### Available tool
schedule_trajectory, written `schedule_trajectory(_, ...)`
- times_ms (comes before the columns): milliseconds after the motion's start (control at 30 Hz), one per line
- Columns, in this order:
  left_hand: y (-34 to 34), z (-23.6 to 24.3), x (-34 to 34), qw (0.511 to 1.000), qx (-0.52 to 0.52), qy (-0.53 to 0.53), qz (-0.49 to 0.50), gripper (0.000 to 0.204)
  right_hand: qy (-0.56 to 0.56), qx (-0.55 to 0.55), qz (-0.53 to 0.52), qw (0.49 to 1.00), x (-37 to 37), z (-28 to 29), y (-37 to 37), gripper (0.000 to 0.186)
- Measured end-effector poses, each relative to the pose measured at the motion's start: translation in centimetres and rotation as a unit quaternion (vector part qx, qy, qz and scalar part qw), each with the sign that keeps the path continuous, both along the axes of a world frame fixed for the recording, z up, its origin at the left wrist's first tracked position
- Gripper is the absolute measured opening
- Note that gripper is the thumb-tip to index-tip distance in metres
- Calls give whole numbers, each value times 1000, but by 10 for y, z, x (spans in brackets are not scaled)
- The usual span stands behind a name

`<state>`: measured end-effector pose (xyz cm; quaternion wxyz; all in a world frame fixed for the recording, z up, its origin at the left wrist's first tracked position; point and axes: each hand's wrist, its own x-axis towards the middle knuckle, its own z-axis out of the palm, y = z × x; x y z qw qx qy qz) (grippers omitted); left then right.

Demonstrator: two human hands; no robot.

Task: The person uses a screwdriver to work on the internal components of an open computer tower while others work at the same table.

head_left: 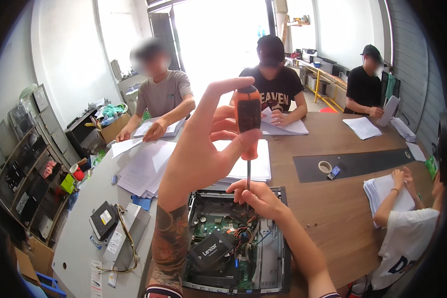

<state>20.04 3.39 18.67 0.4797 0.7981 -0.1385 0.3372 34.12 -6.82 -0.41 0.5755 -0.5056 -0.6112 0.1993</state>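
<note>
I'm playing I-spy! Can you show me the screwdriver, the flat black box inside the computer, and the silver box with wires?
Screwdriver (251, 150): head view, handle's lower orange part.
Flat black box (211, 251): head view, top face.
Silver box (138, 222): head view, bare metal.

An opened computer case (270, 260) and loose power supply (137, 222) suggest a workshop.

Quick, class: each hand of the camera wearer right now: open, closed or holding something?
Left hand: closed, gripping the screwdriver handle.
Right hand: closed, thumb and finger pinching the screwdriver shaft.
</note>
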Motion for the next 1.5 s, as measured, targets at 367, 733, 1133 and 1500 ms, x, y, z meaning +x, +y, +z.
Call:
schedule_trajectory(367,0,-2,-10,994,76,-76,25,49,-72,-20,-64,995,-3,9,-5,40)
schedule_trajectory(733,-4,-6,-15,995,37,-46,81,50,-69,-41,-57,995,-3,9,-3,40)
schedule_trajectory(1133,3,-7,-12,991,26,-107,78,56,-84,91,-134,983,-5,10,-5,22)
schedule_trajectory(1500,0,-18,6,985,24,-142,95,45,-84,113,-161,977,-5,7,-2,12)
